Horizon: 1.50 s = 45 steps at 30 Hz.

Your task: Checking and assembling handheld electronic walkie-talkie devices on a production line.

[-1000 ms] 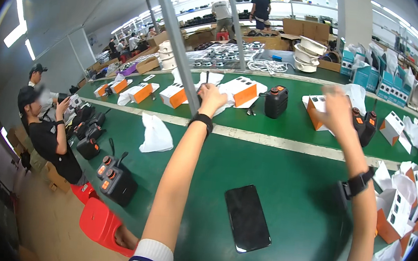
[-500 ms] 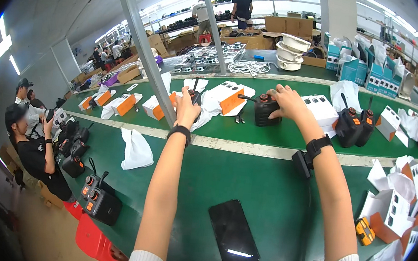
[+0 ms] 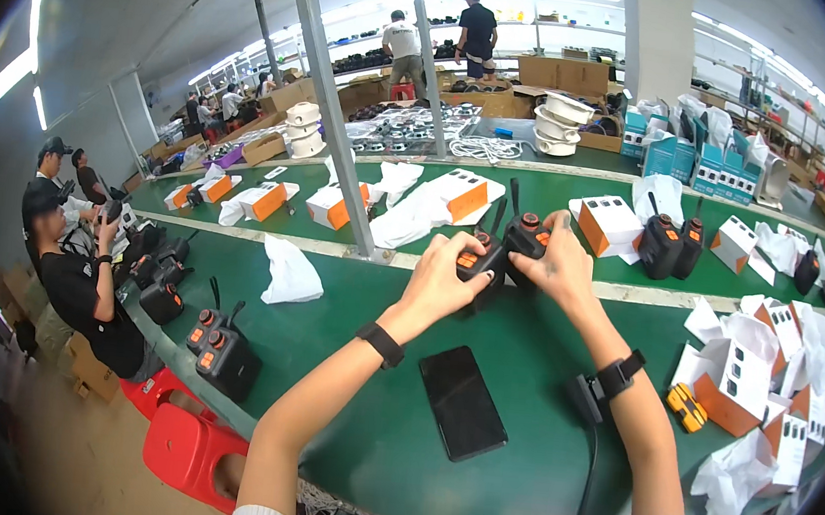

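My left hand (image 3: 437,288) grips a boxy black device (image 3: 482,257) with orange buttons and a stubby black loop or antenna on top. Close beside it, my right hand (image 3: 561,267) has its fingers around a second black device (image 3: 526,237) of the same kind, with an orange ring on its top knob. Both are held side by side over the near edge of the green conveyor belt (image 3: 420,181). Whether their sides touch, I cannot make out. Below my hands, a dark flat phone or tablet (image 3: 461,401) lies on the green table (image 3: 342,469).
Two like devices (image 3: 222,353) stand at the left, and another pair (image 3: 667,244) on the belt at right. White-and-orange boxes (image 3: 736,383) and a yellow object (image 3: 686,407) lie right. A metal post (image 3: 333,101) rises from the belt's edge. People (image 3: 73,275) work left.
My left hand has brought its device rightward and nearer from beside the post. My right hand has drawn its device slightly nearer, so the two are now together. The view has shifted a little.
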### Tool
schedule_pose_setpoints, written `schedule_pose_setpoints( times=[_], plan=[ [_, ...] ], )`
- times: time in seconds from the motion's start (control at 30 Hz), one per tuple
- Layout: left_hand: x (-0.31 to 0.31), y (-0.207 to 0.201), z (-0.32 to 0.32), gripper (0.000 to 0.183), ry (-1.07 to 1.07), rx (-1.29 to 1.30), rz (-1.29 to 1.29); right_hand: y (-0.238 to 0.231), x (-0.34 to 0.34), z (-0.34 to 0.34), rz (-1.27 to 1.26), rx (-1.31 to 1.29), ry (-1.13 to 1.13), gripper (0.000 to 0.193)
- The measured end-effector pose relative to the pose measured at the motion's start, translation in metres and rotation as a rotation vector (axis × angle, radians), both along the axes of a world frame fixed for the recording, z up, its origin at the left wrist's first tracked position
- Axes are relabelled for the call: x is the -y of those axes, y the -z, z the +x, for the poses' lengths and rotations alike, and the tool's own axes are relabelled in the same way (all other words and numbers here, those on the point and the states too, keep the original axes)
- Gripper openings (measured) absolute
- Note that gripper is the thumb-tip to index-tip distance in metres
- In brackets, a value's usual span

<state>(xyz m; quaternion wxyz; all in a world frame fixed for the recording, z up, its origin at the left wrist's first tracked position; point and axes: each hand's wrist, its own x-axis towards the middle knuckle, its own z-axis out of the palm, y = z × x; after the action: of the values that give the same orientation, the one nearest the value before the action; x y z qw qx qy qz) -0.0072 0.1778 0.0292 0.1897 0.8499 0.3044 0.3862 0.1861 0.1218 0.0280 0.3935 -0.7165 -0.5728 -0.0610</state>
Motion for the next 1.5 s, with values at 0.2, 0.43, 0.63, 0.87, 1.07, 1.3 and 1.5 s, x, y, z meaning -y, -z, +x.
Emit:
schedule_pose_setpoints(
  times=[0.2, 0.43, 0.63, 0.87, 1.07, 1.3, 1.5],
  plan=[
    [0.064, 0.006, 0.015, 0.04, 0.13, -0.034, 0.024, 0.014, 0.094, -0.004, -0.015, 0.06, 0.08, 0.051],
    [0.122, 0.017, 0.027, 0.043, 0.153, -0.042, 0.073, 0.028, 0.186, -0.013, -0.058, 0.157, 0.016, 0.049],
    [0.14, 0.033, 0.005, 0.036, 0.275, 0.02, -0.004, 0.042, 0.215, -0.021, -0.059, 0.055, -0.131, 0.052],
    [0.138, 0.034, -0.007, 0.045, 0.376, 0.05, 0.178, 0.033, 0.236, -0.018, -0.131, 0.091, -0.213, 0.049],
    [0.138, 0.031, -0.004, 0.039, 0.422, -0.033, 0.219, 0.03, 0.239, -0.009, -0.238, 0.064, -0.246, 0.045],
    [0.122, 0.033, 0.0, 0.046, 0.54, -0.077, 0.134, 0.045, 0.239, -0.003, -0.05, 0.156, -0.315, 0.039],
    [0.117, 0.049, 0.004, 0.045, 0.698, 0.021, -0.017, 0.042, 0.239, -0.004, -0.133, 0.045, -0.362, 0.039]
  ],
)
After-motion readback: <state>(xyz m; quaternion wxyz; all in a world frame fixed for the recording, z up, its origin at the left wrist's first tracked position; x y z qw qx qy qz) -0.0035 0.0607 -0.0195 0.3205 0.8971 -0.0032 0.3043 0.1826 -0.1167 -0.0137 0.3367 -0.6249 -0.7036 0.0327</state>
